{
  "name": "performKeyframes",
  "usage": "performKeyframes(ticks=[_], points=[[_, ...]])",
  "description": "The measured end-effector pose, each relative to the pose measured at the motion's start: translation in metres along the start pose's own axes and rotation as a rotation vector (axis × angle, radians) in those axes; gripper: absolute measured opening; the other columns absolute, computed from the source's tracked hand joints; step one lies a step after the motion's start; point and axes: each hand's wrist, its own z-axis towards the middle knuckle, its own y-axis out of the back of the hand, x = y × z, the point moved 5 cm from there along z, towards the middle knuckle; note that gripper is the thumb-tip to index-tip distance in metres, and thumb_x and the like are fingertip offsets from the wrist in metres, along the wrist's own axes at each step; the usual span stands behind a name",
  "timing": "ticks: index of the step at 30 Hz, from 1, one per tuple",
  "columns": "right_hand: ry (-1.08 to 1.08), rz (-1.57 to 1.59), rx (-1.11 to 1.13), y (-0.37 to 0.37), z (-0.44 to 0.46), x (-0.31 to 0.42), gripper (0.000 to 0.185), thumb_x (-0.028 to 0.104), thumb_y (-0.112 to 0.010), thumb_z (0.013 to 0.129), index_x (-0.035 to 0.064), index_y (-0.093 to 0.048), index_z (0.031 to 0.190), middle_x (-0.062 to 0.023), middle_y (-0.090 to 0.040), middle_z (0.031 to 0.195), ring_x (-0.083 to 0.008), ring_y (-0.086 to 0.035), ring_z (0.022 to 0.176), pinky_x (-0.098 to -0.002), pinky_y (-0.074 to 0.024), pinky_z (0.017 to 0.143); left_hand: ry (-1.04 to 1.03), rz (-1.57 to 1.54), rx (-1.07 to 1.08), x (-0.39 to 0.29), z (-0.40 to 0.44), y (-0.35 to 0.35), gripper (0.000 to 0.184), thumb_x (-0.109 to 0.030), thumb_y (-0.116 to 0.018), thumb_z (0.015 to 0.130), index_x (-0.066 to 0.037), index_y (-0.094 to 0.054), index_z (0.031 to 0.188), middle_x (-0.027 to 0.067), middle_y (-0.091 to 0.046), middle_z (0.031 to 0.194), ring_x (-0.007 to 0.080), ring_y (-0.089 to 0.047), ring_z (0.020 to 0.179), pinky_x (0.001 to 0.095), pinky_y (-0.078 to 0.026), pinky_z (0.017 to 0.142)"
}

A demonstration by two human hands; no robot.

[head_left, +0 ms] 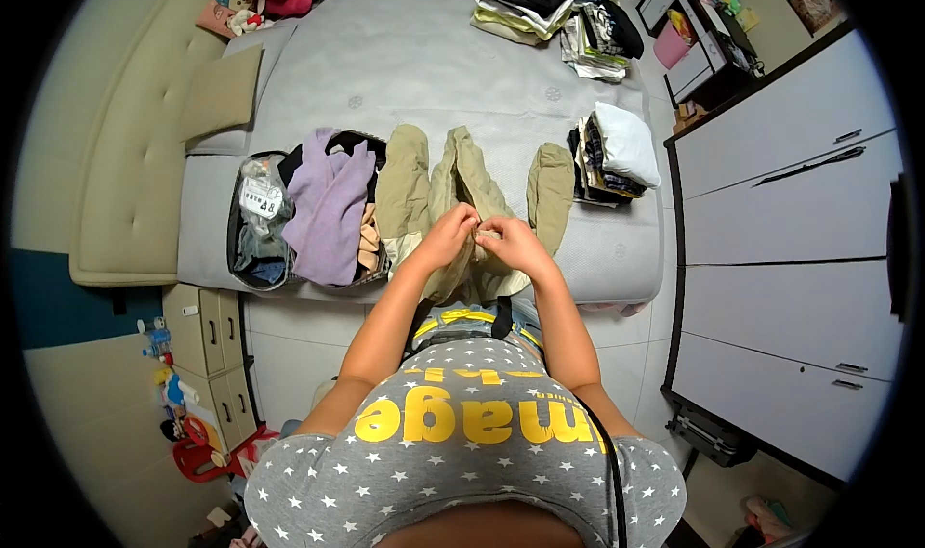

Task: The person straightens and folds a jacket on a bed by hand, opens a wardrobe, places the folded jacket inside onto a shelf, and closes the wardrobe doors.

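Observation:
A khaki jacket [489, 199] lies on the near edge of the bed, its sleeves spread to both sides and its lower part hanging toward me. My left hand [451, 236] and my right hand [513, 244] meet at the middle of its front, close together. Both have their fingers pinched on the front edges of the jacket. Whether a zip or a button sits between the fingertips is too small to tell. To the left of the jacket, a purple garment [328, 206] lies over an open storage bag [234, 222] of clothes.
Folded clothes with a white pillow-like item [626, 143] on top stand right of the jacket. More clothing stacks [525, 4] lie at the far right of the bed [405, 76]. A cushion [222, 93] leans at the headboard. Wardrobe doors [785, 221] line the right side; cabinets [204, 331] stand at left.

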Motion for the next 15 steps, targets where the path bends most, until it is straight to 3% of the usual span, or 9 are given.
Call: performKeyframes(ticks=[2,3,5,9,11,15], points=[[-0.136,0.085,-0.029,-0.004,0.002,-0.02,0.03,0.017,-0.069,0.073,-0.0001,-0.054,0.091,-0.0219,-0.061,0.086,-0.031,-0.06,0.081,-0.0343,-0.0464,0.073,-0.003,0.043,0.018,-0.001,0.001,-0.001,0.01,-0.011,-0.047,0.089,-0.001,-0.048,0.092,0.0142,-0.053,0.086,0.0285,-0.052,0.08,0.0347,-0.042,0.073],[-0.136,0.085,-0.029,-0.003,0.001,-0.018,0.03,0.017,-0.069,0.073,-0.0001,-0.054,0.091,-0.0219,-0.061,0.086,-0.031,-0.06,0.081,-0.0343,-0.0464,0.073,-0.006,0.086,0.035,-0.002,0.002,-0.001,0.01,-0.011,-0.048,0.088,-0.001,-0.049,0.091,0.0148,-0.053,0.086,0.03,-0.052,0.08,0.0355,-0.042,0.073],[-0.15,0.075,-0.026,-0.001,0.001,-0.015,0.033,0.018,-0.071,0.073,0.0031,-0.046,0.088,-0.0208,-0.059,0.086,-0.0279,-0.058,0.08,-0.0345,-0.0457,0.07,-0.016,0.081,0.034,0.0,0.002,-0.002,0.011,-0.011,-0.048,0.088,-0.001,-0.05,0.091,0.0133,-0.053,0.084,0.0264,-0.052,0.078,0.0331,-0.042,0.072],[-0.166,0.221,-0.051,-0.009,0.001,-0.03,0.028,0.017,-0.069,0.076,0.0034,-0.049,0.089,-0.0173,-0.062,0.084,-0.0209,-0.058,0.077,-0.033,-0.0453,0.067,-0.008,0.132,0.064,-0.006,0.001,-0.003,0.01,-0.01,-0.049,0.089,0.0,-0.051,0.091,0.0112,-0.054,0.083,0.0214,-0.051,0.075,0.0303,-0.042,0.069],[-0.168,0.35,-0.119,-0.011,0.003,-0.037,0.017,0.007,-0.065,0.08,0.0051,-0.051,0.089,-0.0004,-0.057,0.066,-0.0037,-0.044,0.056,-0.0205,-0.0352,0.05,-0.001,0.104,0.058,-0.003,0.001,-0.004,0.01,-0.01,-0.05,0.088,0.0,-0.051,0.091,0.0108,-0.054,0.083,0.0207,-0.052,0.075,0.03,-0.042,0.069],[-0.234,0.388,-0.139,-0.009,0.004,-0.043,0.016,0.012,-0.064,0.081,0.0044,-0.053,0.089,-0.0074,-0.062,0.076,-0.0099,-0.054,0.069,-0.0256,-0.0426,0.061,0.061,-0.011,0.038,-0.004,0.0,-0.004,0.007,-0.007,-0.054,0.086,-0.001,-0.051,0.09,0.0096,-0.055,0.084,0.0183,-0.053,0.076,0.0295,-0.043,0.07]])
